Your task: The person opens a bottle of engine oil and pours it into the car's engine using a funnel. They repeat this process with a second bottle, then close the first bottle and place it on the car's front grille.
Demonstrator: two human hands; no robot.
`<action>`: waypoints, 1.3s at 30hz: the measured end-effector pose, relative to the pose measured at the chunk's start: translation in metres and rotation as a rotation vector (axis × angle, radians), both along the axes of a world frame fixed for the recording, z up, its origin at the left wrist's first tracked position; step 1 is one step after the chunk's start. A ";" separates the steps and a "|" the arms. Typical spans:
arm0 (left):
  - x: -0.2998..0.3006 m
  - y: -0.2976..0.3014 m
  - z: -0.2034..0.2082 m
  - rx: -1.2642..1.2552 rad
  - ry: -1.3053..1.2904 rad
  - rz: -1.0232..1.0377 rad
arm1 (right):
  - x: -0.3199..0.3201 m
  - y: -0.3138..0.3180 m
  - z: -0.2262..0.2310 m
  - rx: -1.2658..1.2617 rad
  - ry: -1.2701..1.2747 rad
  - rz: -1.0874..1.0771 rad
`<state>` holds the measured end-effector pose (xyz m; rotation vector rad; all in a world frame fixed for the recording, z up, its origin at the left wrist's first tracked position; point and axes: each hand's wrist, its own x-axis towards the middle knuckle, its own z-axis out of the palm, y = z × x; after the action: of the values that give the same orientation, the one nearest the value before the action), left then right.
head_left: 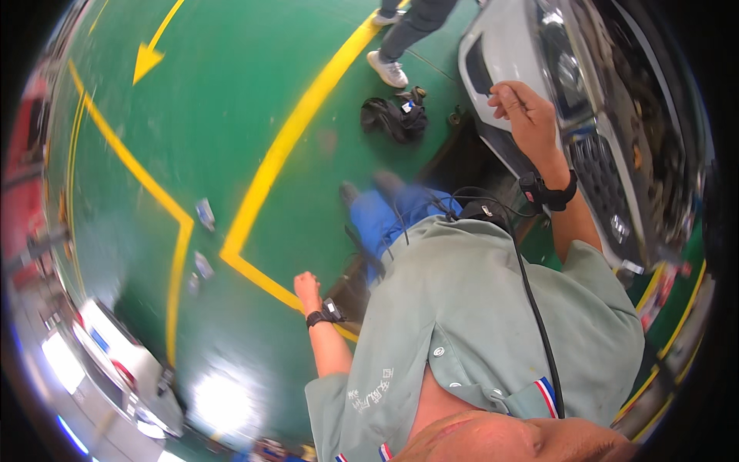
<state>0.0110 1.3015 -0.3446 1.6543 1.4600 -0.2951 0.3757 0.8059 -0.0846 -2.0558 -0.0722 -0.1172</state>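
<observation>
My right hand (528,122) is raised beside the front corner of a silver-white car (500,58). Its fingers are curled in, and nothing shows in them; whether it touches the bodywork I cannot tell. The car's headlight (566,81) and dark grille (604,165) lie just past that hand. Lower and to the left, my left hand (307,291) hangs away from my body, over the green floor, with its fingers closed and no object visible. Each wrist has a black band (548,191) on it. A black cable (531,308) runs down my shirt to a black pouch (485,209) at my waist.
A black cloth-like bundle (394,117) lies on the green floor (208,115), near another person's shoe (387,71). Yellow lines (289,138) cross the floor. Several small pale items (205,215) lie at left. Another white car (123,362) stands lower left.
</observation>
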 end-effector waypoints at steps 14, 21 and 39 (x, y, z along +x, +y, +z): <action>0.306 0.178 -0.040 -0.161 0.089 -0.383 | -0.196 -0.007 0.000 -0.008 0.123 -1.004; 0.457 0.070 -0.035 -0.074 -0.007 -0.858 | -0.216 0.013 -0.002 -0.071 0.164 -1.177; 0.556 -0.205 0.209 0.305 -1.115 -1.796 | -0.193 -0.010 0.026 -0.007 -0.153 -1.147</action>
<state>0.5666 1.0964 -0.1358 2.2820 -1.0421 -0.0119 0.1832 0.7961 -0.0588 -1.8486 1.0146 -0.9658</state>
